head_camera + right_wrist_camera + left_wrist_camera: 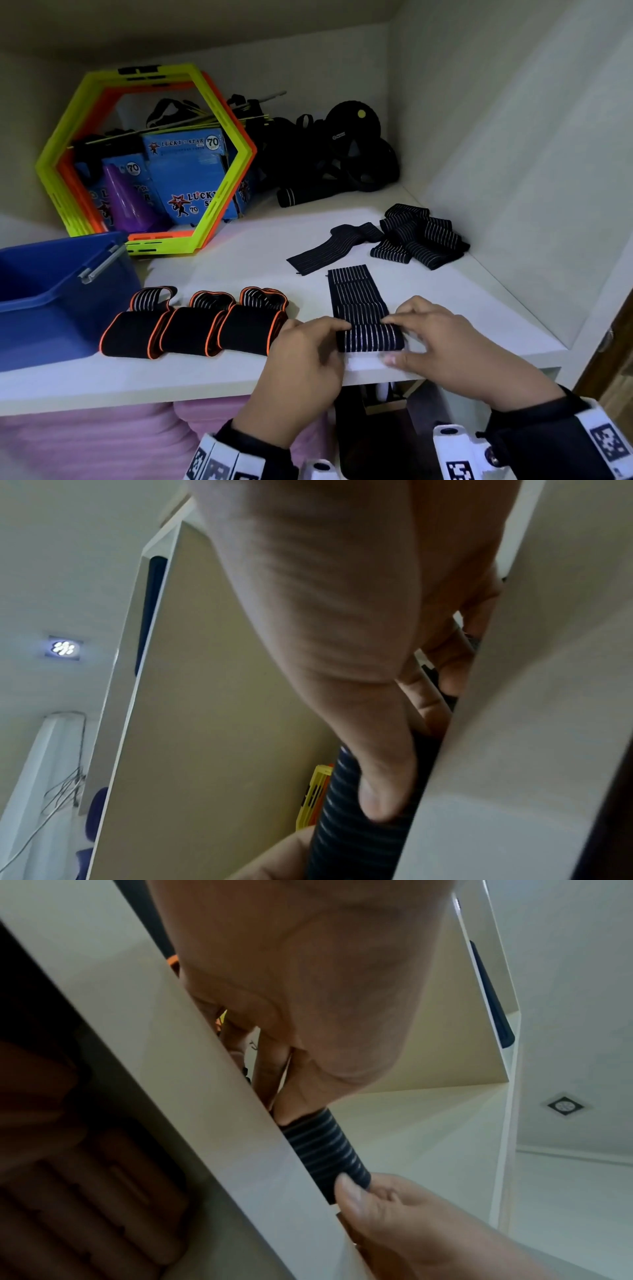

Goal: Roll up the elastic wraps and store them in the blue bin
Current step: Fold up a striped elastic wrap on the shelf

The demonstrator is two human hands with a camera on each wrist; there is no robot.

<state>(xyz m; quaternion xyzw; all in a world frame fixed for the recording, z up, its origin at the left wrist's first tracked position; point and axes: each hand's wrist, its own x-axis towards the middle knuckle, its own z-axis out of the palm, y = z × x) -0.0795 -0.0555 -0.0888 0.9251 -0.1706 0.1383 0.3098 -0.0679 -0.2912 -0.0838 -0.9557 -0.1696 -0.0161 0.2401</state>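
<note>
Both hands, left hand [305, 346] and right hand [442, 339], are pinching and rolling a striped wrap [363, 308] at the shelf's [239, 246] six o'clock edge; loose wraps [411, 236] are waiting at two o'clock, blue bin [51, 294] at nine.

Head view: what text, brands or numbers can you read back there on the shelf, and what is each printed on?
"LUCKY STAR" with "70" in a circle: upper blue box behind the hexagon frames.
"LUCKY S..." partly hidden, with a small "70": front blue box.
"70": blue box on the left.
Small white logo on the black gear: too small to read.
Square code markers on the wrist bands: patterns, no words.
Wrist views: no text.
</note>
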